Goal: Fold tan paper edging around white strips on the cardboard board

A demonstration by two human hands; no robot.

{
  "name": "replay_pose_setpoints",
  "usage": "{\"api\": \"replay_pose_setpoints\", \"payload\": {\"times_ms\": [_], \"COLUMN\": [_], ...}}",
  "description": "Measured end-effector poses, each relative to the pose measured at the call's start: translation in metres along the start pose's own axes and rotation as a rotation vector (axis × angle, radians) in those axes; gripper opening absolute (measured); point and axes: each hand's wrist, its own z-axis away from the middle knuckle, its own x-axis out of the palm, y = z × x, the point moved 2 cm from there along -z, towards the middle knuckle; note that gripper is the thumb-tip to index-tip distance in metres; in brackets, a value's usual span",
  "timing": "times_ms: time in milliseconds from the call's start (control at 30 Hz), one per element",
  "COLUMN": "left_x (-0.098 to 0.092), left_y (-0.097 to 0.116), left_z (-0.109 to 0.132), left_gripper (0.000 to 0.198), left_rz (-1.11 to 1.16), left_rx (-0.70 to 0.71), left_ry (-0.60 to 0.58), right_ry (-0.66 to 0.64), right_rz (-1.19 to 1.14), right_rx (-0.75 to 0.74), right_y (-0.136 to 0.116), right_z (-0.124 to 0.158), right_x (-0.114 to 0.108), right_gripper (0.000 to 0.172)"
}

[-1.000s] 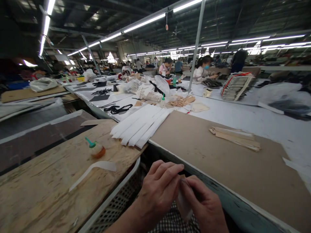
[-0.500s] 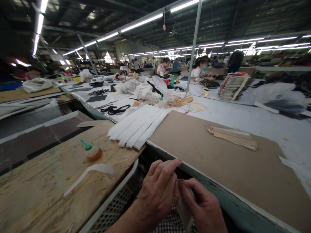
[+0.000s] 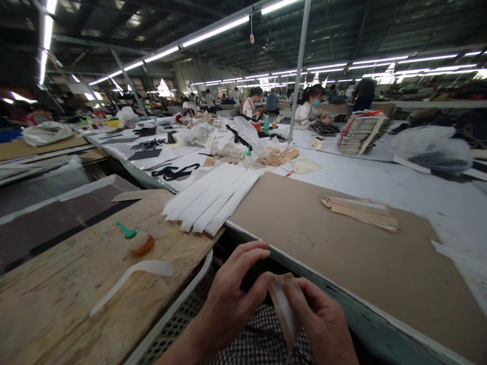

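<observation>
Just past the table's front edge, my right hand [image 3: 321, 317] pinches a tan fabric strip with a white backing [image 3: 285, 306] between thumb and fingers. The strip hangs down over a checked garment, its upper end folded at the corner. To its left is my left hand [image 3: 238, 284], with fingers stretched out and spread. Its thumb tip touches or almost touches the strip's upper left corner. A small bundle of similar tan strips [image 3: 361, 212] lies on the brown board [image 3: 304, 238]. White strips [image 3: 211, 195] are fanned out at the board's left edge.
A squat bottle with a green spout [image 3: 139, 241] and a curved white strip [image 3: 133, 279] sit on the wooden board [image 3: 68, 304] at left. Below its edge stands a white plastic basket [image 3: 178, 314]. A metal pole [image 3: 299, 71] rises from the far table; other people work behind it.
My left hand has opened away from the strip, its fingers spreading and lifting left. More of the strip's white side shows now. My right hand keeps its pinch. The view has shifted slightly.
</observation>
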Motion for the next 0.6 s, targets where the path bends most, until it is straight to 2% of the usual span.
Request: {"api": "replay_pose_setpoints", "payload": {"times_ms": [133, 333, 467, 600], "left_x": [0.008, 0.015, 0.017, 0.022], "left_y": [0.003, 0.008, 0.010, 0.009], "left_z": [0.000, 0.002, 0.003, 0.001], "left_gripper": [0.025, 0.015, 0.014, 0.013], "left_rz": [-0.058, -0.191, -0.231, -0.213], "left_rx": [0.129, 0.230, 0.313, 0.342], "left_ry": [-0.047, -0.005, 0.064, 0.072], "right_ry": [0.041, 0.116, 0.104, 0.077], "right_rz": [0.025, 0.187, 0.205, 0.166], "right_rx": [-0.065, -0.241, -0.296, -0.308], "right_y": [-0.008, -0.019, -0.020, -0.020], "right_z": [0.004, 0.012, 0.014, 0.012], "right_x": [0.001, 0.007, 0.009, 0.009], "right_gripper": [0.040, 0.033, 0.031, 0.031]}}
